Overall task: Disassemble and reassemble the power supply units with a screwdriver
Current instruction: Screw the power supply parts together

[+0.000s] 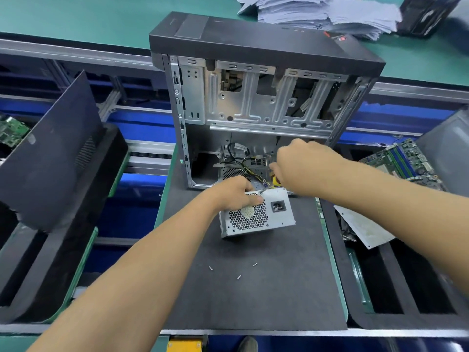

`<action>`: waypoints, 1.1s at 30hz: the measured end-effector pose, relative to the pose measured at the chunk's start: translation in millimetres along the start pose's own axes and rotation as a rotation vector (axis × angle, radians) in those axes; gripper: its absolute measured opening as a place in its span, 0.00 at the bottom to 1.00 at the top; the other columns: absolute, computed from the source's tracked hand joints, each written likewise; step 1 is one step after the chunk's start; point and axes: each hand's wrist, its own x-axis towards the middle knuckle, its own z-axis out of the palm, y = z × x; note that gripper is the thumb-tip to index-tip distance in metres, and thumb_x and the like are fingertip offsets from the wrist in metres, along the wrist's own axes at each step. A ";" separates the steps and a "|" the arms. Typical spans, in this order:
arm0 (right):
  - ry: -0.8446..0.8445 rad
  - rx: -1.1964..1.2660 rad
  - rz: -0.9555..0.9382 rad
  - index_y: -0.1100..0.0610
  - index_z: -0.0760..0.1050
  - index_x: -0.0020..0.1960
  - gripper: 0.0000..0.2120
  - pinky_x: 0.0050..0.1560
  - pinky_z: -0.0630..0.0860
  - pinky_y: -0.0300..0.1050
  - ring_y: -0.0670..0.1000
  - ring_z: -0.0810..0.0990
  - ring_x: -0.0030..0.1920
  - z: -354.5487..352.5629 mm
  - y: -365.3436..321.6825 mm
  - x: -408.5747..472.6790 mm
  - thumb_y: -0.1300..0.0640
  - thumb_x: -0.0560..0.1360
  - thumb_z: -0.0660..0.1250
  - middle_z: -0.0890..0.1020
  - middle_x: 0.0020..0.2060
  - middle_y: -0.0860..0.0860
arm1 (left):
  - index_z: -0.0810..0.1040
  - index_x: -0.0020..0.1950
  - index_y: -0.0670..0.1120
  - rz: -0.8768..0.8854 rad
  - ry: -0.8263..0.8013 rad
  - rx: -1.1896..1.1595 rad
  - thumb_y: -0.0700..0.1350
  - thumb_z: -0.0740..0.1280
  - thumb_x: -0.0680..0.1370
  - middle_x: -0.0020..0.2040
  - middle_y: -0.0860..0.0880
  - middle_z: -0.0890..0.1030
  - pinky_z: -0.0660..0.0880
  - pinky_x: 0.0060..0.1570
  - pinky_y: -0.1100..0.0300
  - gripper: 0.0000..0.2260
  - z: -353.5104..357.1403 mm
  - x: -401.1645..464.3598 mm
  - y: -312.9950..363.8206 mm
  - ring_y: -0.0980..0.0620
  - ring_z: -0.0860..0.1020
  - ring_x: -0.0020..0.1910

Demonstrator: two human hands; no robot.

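A grey metal power supply unit (276, 217) with a honeycomb fan grille and a black power socket lies on the dark mat, in front of the open computer case (256, 102). My left hand (232, 194) grips its top left edge, thumb across the grille. My right hand (302, 166) holds a yellow-handled screwdriver (274, 181), its metal tip on the unit's top edge beside my left fingers. Yellow and black cables run from the unit into the case. Three loose screws (239, 277) lie on the mat nearer to me.
The dark mat (253, 295) covers a green-edged tray. A black side panel (55, 153) leans at the left. Circuit boards (406, 161) and a white metal plate (365, 229) lie at the right. A paper stack (327, 13) sits on the far green table.
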 end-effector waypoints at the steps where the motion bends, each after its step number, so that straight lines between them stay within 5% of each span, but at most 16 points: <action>1: -0.034 0.065 0.036 0.55 0.68 0.48 0.13 0.43 0.68 0.49 0.64 0.77 0.52 1.7 1.2 0.1 0.46 0.82 0.59 0.60 0.34 0.51 | 0.79 0.43 0.49 -0.003 0.001 -0.005 0.56 0.68 0.80 0.34 0.52 0.76 0.69 0.38 0.57 0.12 -0.1 0.0 0.2 0.52 0.73 0.34; 3: -0.118 0.126 0.013 0.55 0.65 0.51 0.15 0.42 0.71 0.49 0.62 0.75 0.49 -1.8 2.8 -5.0 0.45 0.79 0.65 0.65 0.39 0.51 | 0.80 0.44 0.48 -0.012 -0.007 -0.014 0.56 0.68 0.79 0.31 0.51 0.74 0.67 0.36 0.57 0.13 -0.8 0.3 1.2 0.51 0.70 0.30; 7: 0.042 -0.139 -0.213 0.57 0.70 0.54 0.08 0.42 0.76 0.51 0.58 0.73 0.42 -1.8 0.6 -12.4 0.65 0.77 0.63 0.62 0.39 0.52 | 0.82 0.49 0.41 -0.018 -0.012 -0.017 0.56 0.68 0.80 0.36 0.47 0.75 0.66 0.38 0.55 0.18 -0.6 0.0 1.9 0.49 0.70 0.33; 13: -0.141 -0.011 -0.006 0.56 0.71 0.67 0.15 0.43 0.68 0.51 0.63 0.75 0.52 -5.1 -4.7 0.0 0.52 0.83 0.57 0.62 0.38 0.53 | 0.79 0.41 0.47 -0.016 0.006 0.002 0.56 0.68 0.80 0.31 0.52 0.74 0.66 0.37 0.56 0.14 -2.5 2.8 -0.5 0.52 0.70 0.32; 16: -0.064 -0.042 -0.085 0.57 0.69 0.61 0.12 0.36 0.67 0.47 0.58 0.73 0.43 -6.2 -4.1 -5.4 0.58 0.78 0.66 0.63 0.45 0.53 | 0.78 0.39 0.52 -0.011 0.001 -0.021 0.56 0.68 0.80 0.29 0.58 0.76 0.69 0.37 0.58 0.12 -2.7 3.0 0.2 0.57 0.72 0.31; 19: 0.065 -0.168 -0.214 0.58 0.72 0.55 0.09 0.36 0.66 0.47 0.55 0.67 0.38 -8.6 -1.3 -6.3 0.65 0.76 0.64 0.61 0.41 0.52 | 0.78 0.39 0.51 -0.015 0.002 -0.016 0.56 0.68 0.79 0.30 0.57 0.78 0.71 0.38 0.57 0.13 -1.3 1.2 1.1 0.57 0.74 0.30; 22: 0.038 -0.126 -0.110 0.57 0.74 0.54 0.07 0.40 0.68 0.48 0.57 0.69 0.40 -4.8 -1.9 -0.8 0.54 0.81 0.61 0.59 0.35 0.50 | 0.80 0.47 0.50 -0.021 0.008 0.001 0.57 0.67 0.80 0.43 0.46 0.84 0.77 0.48 0.50 0.10 -0.7 2.4 -0.4 0.49 0.76 0.39; 26: -0.106 0.170 0.078 0.55 0.66 0.50 0.14 0.42 0.68 0.48 0.59 0.71 0.44 -0.2 1.4 2.5 0.44 0.80 0.62 0.63 0.37 0.51 | 0.82 0.48 0.51 -0.022 -0.011 -0.015 0.57 0.68 0.79 0.38 0.47 0.79 0.69 0.39 0.56 0.11 -3.2 5.0 -2.2 0.49 0.73 0.36; 29: -0.053 0.044 -0.079 0.56 0.70 0.58 0.13 0.36 0.67 0.46 0.56 0.72 0.43 -4.8 5.7 -0.1 0.55 0.77 0.69 0.65 0.45 0.52 | 0.83 0.52 0.48 -0.038 0.000 -0.006 0.59 0.68 0.78 0.39 0.49 0.83 0.74 0.39 0.55 0.15 -2.8 4.5 -2.2 0.52 0.76 0.35; 31: 0.053 -0.123 -0.186 0.57 0.73 0.55 0.08 0.33 0.65 0.46 0.55 0.69 0.39 -6.0 5.4 -1.2 0.62 0.77 0.66 0.62 0.41 0.51 | 0.82 0.48 0.48 -0.038 0.005 0.007 0.59 0.68 0.78 0.42 0.46 0.84 0.77 0.46 0.53 0.14 -1.1 4.6 -2.4 0.49 0.78 0.40; 33: 0.035 -0.144 -0.148 0.56 0.72 0.50 0.02 0.37 0.68 0.47 0.56 0.68 0.39 -6.5 1.9 -1.9 0.60 0.78 0.63 0.61 0.36 0.51 | 0.80 0.45 0.49 -0.038 0.016 0.011 0.59 0.68 0.79 0.36 0.49 0.81 0.74 0.41 0.55 0.14 0.6 4.4 -2.6 0.50 0.76 0.36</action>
